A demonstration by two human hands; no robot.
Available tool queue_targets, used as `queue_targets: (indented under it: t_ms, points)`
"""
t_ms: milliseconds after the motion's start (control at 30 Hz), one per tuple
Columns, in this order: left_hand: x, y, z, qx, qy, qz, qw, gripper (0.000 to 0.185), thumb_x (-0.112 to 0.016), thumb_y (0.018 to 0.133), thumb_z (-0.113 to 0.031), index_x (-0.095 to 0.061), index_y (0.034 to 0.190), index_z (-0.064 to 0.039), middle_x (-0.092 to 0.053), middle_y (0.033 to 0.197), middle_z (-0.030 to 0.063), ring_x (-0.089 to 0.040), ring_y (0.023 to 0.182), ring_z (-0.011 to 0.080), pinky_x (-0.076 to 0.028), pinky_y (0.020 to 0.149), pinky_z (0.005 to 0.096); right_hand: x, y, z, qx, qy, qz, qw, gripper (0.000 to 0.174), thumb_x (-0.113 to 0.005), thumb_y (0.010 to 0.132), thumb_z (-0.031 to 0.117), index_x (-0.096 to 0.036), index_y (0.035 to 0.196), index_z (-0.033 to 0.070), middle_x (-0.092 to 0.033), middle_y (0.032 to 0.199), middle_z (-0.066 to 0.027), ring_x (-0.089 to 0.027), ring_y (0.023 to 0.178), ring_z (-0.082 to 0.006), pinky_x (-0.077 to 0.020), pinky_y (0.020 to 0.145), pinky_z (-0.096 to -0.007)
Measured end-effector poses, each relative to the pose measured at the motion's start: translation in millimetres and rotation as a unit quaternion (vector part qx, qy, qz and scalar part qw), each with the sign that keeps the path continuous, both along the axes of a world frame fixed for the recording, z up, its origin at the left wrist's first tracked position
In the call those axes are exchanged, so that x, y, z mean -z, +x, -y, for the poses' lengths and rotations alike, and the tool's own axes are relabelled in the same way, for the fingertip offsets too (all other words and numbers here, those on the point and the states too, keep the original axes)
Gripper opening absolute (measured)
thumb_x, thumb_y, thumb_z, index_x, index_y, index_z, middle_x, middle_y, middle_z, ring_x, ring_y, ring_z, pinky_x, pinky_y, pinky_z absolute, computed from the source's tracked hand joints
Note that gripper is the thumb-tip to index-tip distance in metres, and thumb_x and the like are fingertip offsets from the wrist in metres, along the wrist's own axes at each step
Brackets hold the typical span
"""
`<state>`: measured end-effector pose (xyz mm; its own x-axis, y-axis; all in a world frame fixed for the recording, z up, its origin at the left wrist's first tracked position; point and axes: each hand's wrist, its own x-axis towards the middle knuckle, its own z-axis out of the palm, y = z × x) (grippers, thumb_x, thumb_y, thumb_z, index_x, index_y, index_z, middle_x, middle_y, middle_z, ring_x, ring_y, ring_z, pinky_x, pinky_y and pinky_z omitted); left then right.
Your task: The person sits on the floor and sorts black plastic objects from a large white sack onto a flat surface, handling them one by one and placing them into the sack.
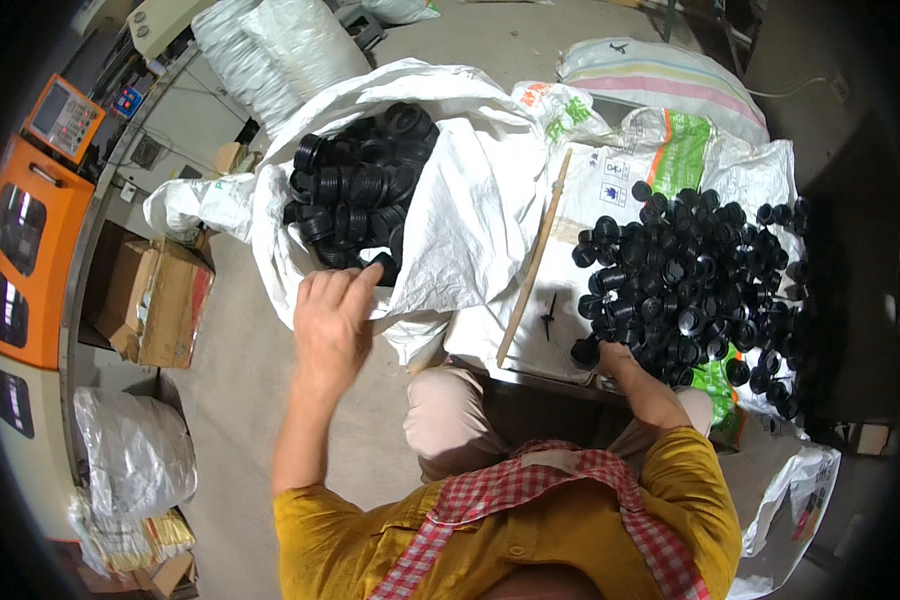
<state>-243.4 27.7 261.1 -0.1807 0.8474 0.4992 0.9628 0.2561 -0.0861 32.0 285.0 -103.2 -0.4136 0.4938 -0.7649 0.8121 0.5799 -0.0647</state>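
My left hand (335, 304) is at the near rim of a white woven sack (469, 217), its fingertips beside a black plastic part; whether they grip it or the rim I cannot tell. Ribbed black plastic rings (356, 187) fill the sack's mouth. My right hand (616, 360) reaches the near left edge of a heap of black plastic caps (675, 277), touching a dark cap (585, 352); its fingers are partly hidden. Between sack and heap lie a wooden stick (534, 259) and a small thin black plastic piece (548, 317).
The heap lies on white sacking (622, 161) over a table. Further off are a striped sack (667, 79) and full white sacks (285, 56). A cardboard box (169, 304), a clear plastic bag (135, 454) and an orange machine (30, 247) stand on the left.
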Motion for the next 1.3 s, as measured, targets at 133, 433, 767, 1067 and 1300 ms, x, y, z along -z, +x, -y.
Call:
queue_targets:
  t_ms: [133,433,767,1067,1300]
  points:
    - [6,52,-4,0.142,0.147,0.108,0.973,0.039,-0.068,0.075,-0.009,-0.060,0.112,-0.003,-0.061,0.107,0.0124,-0.057,0.101,0.0293,-0.042,0.089,0.0435,18,1,-4,0.055,-0.015,-0.124,0.991,0.039,-0.066,0.077,0.006,-0.049,0.112,0.008,-0.061,0.106,-0.0219,-0.060,0.097,-0.0371,-0.0496,0.079,-0.0454]
    - [176,137,-71,-0.022,0.067,0.896,0.439,0.078,-0.065,0.083,-0.050,-0.034,0.141,-0.009,-0.051,0.121,0.0144,-0.054,0.099,0.0203,-0.049,0.077,0.0326,-187,-2,60,-0.083,0.128,-0.565,0.811,0.017,-0.061,0.080,0.002,-0.055,0.095,0.002,-0.061,0.084,-0.0186,-0.060,0.076,-0.0377,-0.0496,0.066,-0.0405]
    - [205,146,-29,0.101,0.062,0.833,0.541,0.066,-0.057,0.087,-0.051,-0.042,0.136,-0.009,-0.048,0.130,0.0141,-0.048,0.108,0.0174,-0.039,0.090,0.0314,-250,25,136,-0.192,0.139,-0.666,0.707,0.013,-0.062,0.078,-0.003,-0.059,0.089,0.002,-0.060,0.079,-0.0139,-0.056,0.071,-0.0321,-0.0464,0.064,-0.0362]
    - [186,147,2,0.266,-0.051,0.934,0.235,0.034,-0.069,0.081,-0.026,-0.058,0.105,-0.005,-0.059,0.083,0.0012,-0.056,0.075,0.0109,-0.046,0.066,0.0254,-240,43,159,-0.019,-0.018,-0.722,0.691,0.031,-0.066,0.074,-0.004,-0.055,0.103,0.001,-0.056,0.100,-0.0140,-0.054,0.089,-0.0239,-0.0440,0.080,-0.0333]
    - [185,155,16,0.237,-0.064,0.854,0.459,0.040,-0.071,0.078,-0.021,-0.056,0.110,-0.002,-0.060,0.096,0.0040,-0.054,0.086,0.0110,-0.046,0.074,0.0253,-269,35,152,-0.316,0.040,-0.565,0.761,0.022,-0.073,0.063,0.002,-0.057,0.076,0.007,-0.062,0.082,-0.0110,-0.056,0.086,-0.0333,-0.0420,0.080,-0.0387]
